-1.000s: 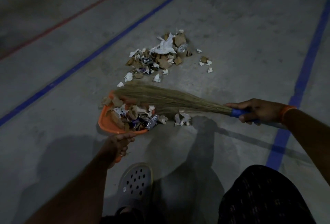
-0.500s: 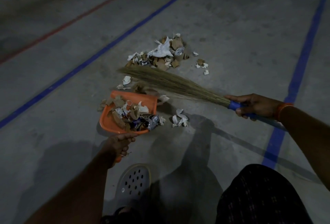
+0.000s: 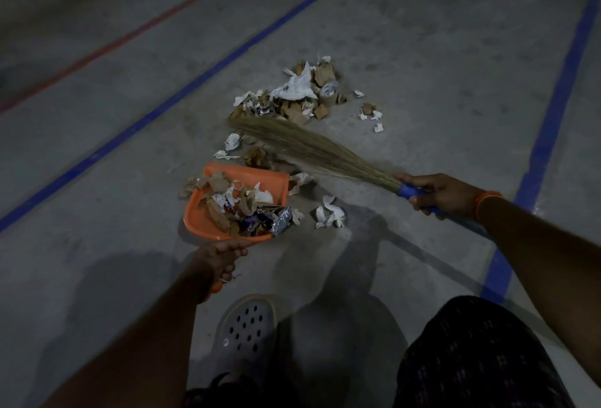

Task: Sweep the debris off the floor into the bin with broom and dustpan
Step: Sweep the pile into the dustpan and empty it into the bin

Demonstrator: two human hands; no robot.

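Left hand (image 3: pixel 219 256) gripping handle of dustpan (image 3: pixel 198 219), fingers curling round it; pan sitting on floor (image 3: pixel 422 49), half full of scraps. Right hand (image 3: pixel 437 194) clasping broom (image 3: pixel 312 149) grip, bristles lying just beside debris (image 3: pixel 300 92) pile beyond pan.

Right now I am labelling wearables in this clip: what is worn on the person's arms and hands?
Both forearms are bare, with no sleeves and no gloves in view. The right hand has an orange band around its wrist. The left hand shows no band; something small and pale glints at its fingers, possibly a ring, but the dim light leaves that unclear.
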